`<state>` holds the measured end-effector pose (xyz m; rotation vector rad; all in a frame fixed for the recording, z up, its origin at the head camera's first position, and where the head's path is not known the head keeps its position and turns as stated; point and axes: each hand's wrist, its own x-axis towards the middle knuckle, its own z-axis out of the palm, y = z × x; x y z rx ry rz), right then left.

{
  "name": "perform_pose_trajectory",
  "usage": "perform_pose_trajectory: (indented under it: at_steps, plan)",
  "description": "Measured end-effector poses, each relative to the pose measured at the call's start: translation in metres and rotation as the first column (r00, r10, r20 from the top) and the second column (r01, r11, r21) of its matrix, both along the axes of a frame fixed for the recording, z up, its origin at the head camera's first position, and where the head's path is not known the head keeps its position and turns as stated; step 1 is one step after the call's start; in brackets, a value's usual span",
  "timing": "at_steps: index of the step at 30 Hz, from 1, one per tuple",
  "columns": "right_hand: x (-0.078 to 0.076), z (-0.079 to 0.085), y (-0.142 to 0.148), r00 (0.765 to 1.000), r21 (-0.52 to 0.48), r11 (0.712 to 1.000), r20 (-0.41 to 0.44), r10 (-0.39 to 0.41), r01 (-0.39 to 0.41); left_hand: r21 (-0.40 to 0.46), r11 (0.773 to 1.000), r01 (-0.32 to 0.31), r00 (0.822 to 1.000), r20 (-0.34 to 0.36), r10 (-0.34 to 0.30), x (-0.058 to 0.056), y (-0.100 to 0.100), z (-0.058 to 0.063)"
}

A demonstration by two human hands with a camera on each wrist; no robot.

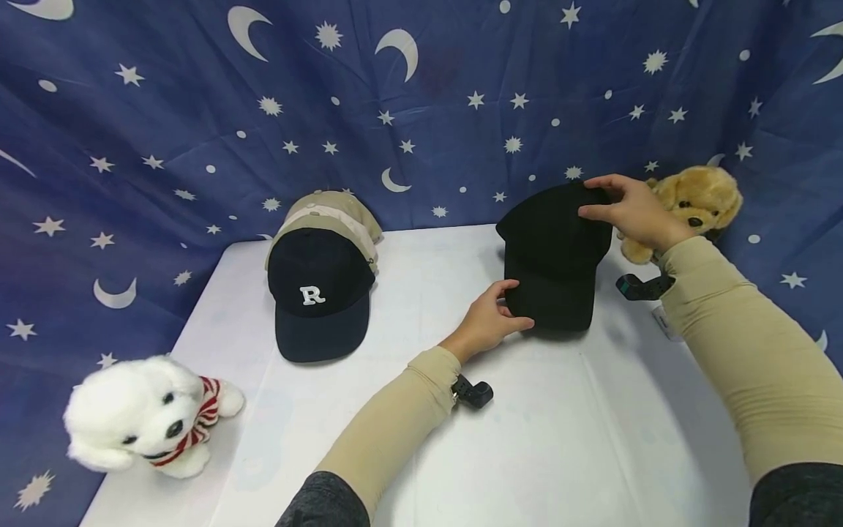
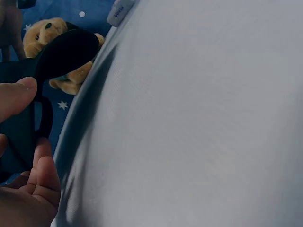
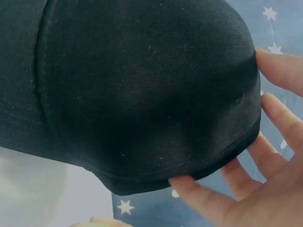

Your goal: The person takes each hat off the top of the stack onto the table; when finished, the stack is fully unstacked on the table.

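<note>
A plain black baseball cap (image 1: 560,256) is held between both hands over the right part of the table, its brim pointing down toward me. My right hand (image 1: 628,212) grips the top of the crown; in the right wrist view its fingers (image 3: 272,158) spread along the cap's edge. At the cap's lower left edge, near the brim, my left hand (image 1: 487,318) pinches it between thumb and fingers. The left wrist view shows that thumb (image 2: 21,97) on the dark fabric, with fingertips below a curved strap. To the left sits a navy cap (image 1: 323,293) with a white R, overlapping beige caps (image 1: 319,205).
A white plush dog (image 1: 145,417) with a striped scarf sits at the table's left edge. Behind my right hand is a tan plush dog (image 1: 701,201), partly hidden. The white table (image 1: 527,439) meets a blue star-patterned cloth (image 1: 435,95) at the back.
</note>
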<state>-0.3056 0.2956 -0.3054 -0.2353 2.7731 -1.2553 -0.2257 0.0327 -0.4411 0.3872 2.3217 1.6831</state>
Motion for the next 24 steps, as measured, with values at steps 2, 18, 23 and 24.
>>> perform_pose_trajectory:
  at_steps: [2,18,23,24]
  plan:
    - [-0.002,0.0,0.004,1.0,0.003,1.0,0.006,-0.005,0.005,-0.014,1.0,-0.005,1.0,-0.013,0.005,-0.004,0.005,-0.001]
    - [-0.023,0.004,0.021,0.998,0.044,0.997,-0.004,-0.07,0.071,-0.06,0.997,-0.048,0.999,-0.023,0.046,-0.026,0.035,0.004]
    - [-0.028,0.004,0.026,0.997,0.021,0.997,-0.004,-0.074,0.074,-0.074,0.995,-0.068,0.998,-0.016,0.067,-0.031,0.044,0.007]
    - [-0.029,0.004,0.026,0.997,0.017,0.997,-0.002,-0.073,0.073,-0.082,0.994,-0.072,0.997,-0.016,0.071,-0.032,0.046,0.007]
